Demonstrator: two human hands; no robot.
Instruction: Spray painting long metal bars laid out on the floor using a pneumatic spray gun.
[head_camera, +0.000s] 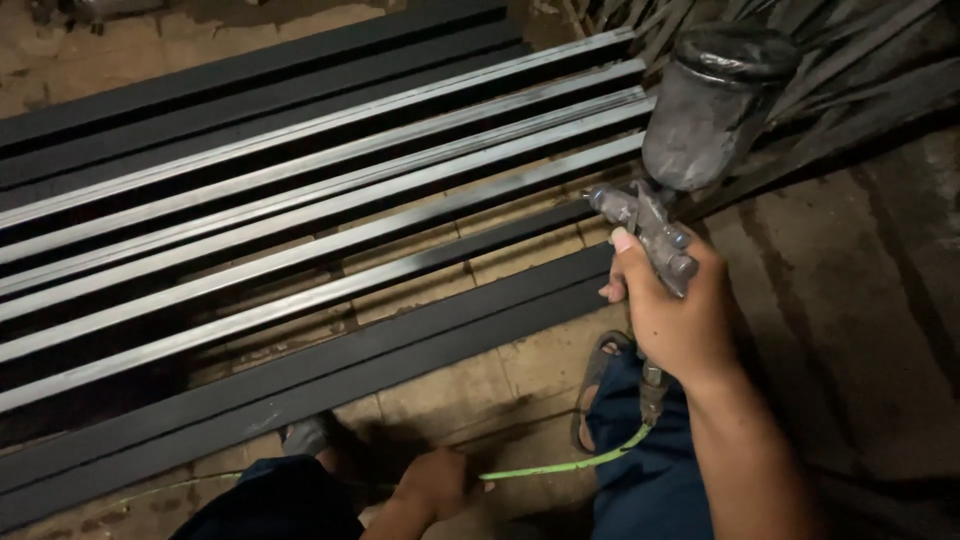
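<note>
Above the metal bars (300, 230), the right hand (675, 315) grips a spray gun (690, 130) rising from its fist.

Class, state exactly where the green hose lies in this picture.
In the head view, the green hose runs along the floor at the bottom, from below the spray gun in the right hand to the left hand.

Grimy spray gun (655, 225) w/ cup, upright.
</note>
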